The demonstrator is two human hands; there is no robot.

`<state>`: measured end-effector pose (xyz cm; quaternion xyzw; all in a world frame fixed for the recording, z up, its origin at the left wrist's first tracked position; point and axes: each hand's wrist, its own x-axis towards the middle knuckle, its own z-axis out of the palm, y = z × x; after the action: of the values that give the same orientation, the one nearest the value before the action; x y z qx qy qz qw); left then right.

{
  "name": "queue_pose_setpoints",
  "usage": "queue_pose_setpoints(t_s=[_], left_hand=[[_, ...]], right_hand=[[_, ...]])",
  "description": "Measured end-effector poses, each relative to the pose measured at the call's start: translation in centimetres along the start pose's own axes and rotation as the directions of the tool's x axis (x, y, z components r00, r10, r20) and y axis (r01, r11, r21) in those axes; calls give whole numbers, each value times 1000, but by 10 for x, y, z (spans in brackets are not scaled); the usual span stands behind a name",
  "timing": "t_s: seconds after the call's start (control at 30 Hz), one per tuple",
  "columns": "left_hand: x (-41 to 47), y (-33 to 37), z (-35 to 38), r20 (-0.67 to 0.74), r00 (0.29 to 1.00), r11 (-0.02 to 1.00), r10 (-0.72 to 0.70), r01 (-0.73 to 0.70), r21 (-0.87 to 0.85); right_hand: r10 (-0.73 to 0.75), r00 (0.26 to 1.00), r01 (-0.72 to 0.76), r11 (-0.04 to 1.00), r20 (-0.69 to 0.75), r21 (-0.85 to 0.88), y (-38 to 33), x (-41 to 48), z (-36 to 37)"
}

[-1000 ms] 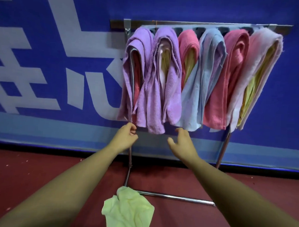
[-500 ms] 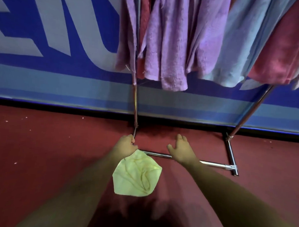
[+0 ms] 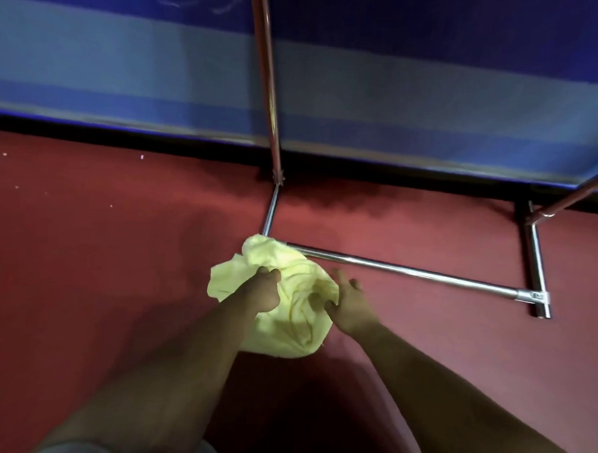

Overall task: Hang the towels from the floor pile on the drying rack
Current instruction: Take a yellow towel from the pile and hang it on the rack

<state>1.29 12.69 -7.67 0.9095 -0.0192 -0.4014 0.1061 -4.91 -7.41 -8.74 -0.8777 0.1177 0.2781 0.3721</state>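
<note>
- Seemingly just one towel [image 3: 286, 328] showed in the head view. It lay crumpled on the floor [image 3: 84, 251], its far edge draped over the near-left corner of the base of the rack [image 3: 267, 88].
- Left hand [image 3: 258, 293] was clenched into folds near the towel's middle. Right hand [image 3: 350, 307] touched its right edge with fingers spread, and blur left it unclear whether that hand pinched any cloth.
- Lifted from a mid-bunch hold, the towel would probably come up as a wad, awkward to spread over a rail.
- Its far edge could snag on the bar [image 3: 408, 270] joint and tug the rack.
- A one-handed hold might let the loose half trail on the floor.
</note>
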Motion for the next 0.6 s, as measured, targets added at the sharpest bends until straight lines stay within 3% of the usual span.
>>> queue_pose_setpoints(t_s=[0.07, 0.17, 0.27, 0.47, 0.6], left_hand=[[11, -8, 19, 61, 998, 999, -30, 29, 14], [18, -18, 44, 45, 999, 1000, -25, 25, 13], [15, -22, 57, -6, 998, 992, 65, -65, -106], [15, 0, 8, -58, 998, 852, -35, 0, -523], [-11, 16, -48, -41, 999, 828, 34, -51, -558]], right_hand=[[-1, 998, 4, 999, 65, -51, 12, 15, 12], [-57, 969, 130, 944, 239, -302, 24, 30, 35], [-33, 976, 106, 934, 213, -342, 35, 30, 58], [3, 995, -14, 994, 104, 105, 34, 18, 8], [4, 996, -31, 948, 84, 318, 15, -7, -74]])
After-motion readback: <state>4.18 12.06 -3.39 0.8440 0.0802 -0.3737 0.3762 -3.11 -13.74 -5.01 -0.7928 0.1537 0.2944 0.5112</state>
